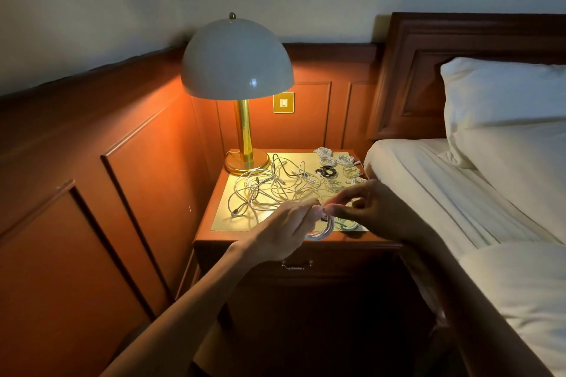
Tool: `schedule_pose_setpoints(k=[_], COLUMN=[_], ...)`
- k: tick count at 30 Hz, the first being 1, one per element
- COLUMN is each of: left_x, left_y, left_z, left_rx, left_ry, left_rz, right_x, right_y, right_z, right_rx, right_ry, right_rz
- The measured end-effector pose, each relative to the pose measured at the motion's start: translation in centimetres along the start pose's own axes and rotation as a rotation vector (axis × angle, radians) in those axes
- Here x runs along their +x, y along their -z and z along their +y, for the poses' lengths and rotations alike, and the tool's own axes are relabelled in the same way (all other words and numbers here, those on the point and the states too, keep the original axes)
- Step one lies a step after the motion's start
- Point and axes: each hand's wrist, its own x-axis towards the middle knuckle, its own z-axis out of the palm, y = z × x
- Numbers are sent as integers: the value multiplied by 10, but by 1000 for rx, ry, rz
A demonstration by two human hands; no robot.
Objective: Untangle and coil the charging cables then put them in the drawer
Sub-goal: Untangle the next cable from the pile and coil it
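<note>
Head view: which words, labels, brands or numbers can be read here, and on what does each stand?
None can be read.
Wall switch plate: plain, no marking visible.
Lamp: no label visible.
Plugs of the tangled cables and of the white coil in the left hand and right hand: too small to read.

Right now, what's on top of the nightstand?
A lamp, a cable tangle, and coils by the bed. Left hand and right hand hold a loop, covering whatever lies under them.

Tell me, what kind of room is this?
Probably a bedroom, maybe in a hotel. There is a bed with a white pillow, a wooden nightstand right beside it, and a lit dome lamp standing on the nightstand.
</note>
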Motion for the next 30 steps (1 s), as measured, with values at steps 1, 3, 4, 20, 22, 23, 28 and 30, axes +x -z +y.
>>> schedule_pose_setpoints(k=[1,3,4,20,22,23,28,30], left_x=[0,-2,-2,16,19,20,22,23], left_y=[-1,-3,-5,-1,3,5,12,15], left_z=[2,11,16,10,10,10,4,3], left_rx=[8,-41,-76,272,338,362,460,486], left_ry=[-16,-47,-67,56,64,59,36,22], left_rz=[-16,-33,-27,343,320,304,240,233], right_x=[1,3,4,2,3,4,8,12], right_y=[10,27,32,-49,-47,-47,-36,-30], right_z=[-1,-4,-5,-3,-8,-8,-9,-8], right_rx=[-32,-67,-48,679,804,792,677,809], right_ry=[15,76,104,-185,-283,-294,-394,-445], right_rz=[-49,-119,-125,237,225,233,183,107])
